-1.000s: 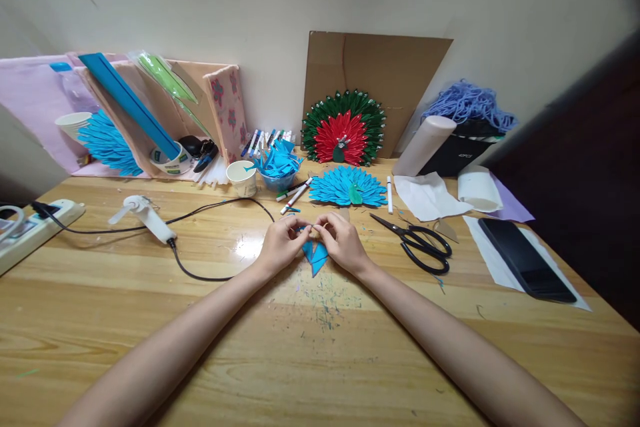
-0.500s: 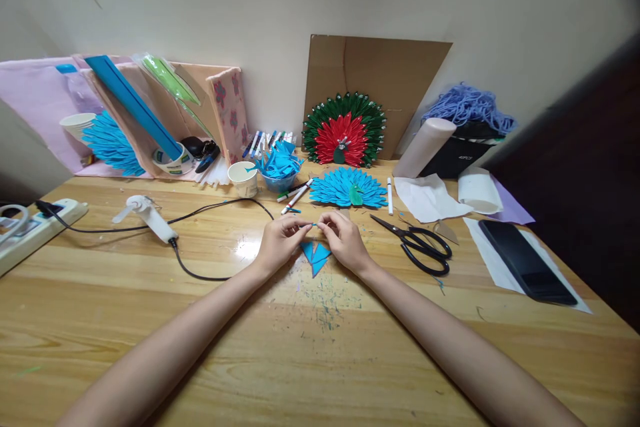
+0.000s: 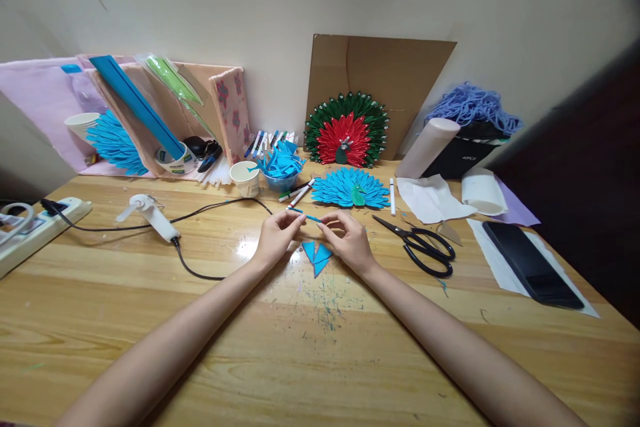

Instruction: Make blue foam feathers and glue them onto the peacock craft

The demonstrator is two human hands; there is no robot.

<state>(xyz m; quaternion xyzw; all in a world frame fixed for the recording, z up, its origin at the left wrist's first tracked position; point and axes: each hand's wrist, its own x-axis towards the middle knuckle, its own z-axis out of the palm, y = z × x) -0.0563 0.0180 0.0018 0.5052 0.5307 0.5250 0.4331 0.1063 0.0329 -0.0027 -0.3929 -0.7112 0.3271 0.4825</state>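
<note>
Between my fingertips runs a thin blue strip (image 3: 313, 218), raised over the table. My left hand (image 3: 278, 235) pinches its left end, and my right hand (image 3: 349, 239) pinches the right end. Just below the hands, blue cut pieces with pointed ends (image 3: 318, 256) lie on the wood. Behind the hands sits a fan of blue petals with a green bird shape (image 3: 350, 188) at its front. A bowl of blue pieces (image 3: 281, 170) stands to its left. Black-handled scissors (image 3: 420, 243) rest right of my right hand.
A white glue gun (image 3: 153, 217) and its cord lie at left, near a power strip (image 3: 45, 230). A paper cup (image 3: 245, 178) and markers (image 3: 301, 193) stand behind. A green-red peacock fan (image 3: 346, 129) leans on cardboard (image 3: 380, 73). A phone (image 3: 533, 263) lies at right.
My hands have moved slightly apart, so more of the blue strip shows between the fingertips. The whole view has shifted a little; the other things stay in place.
</note>
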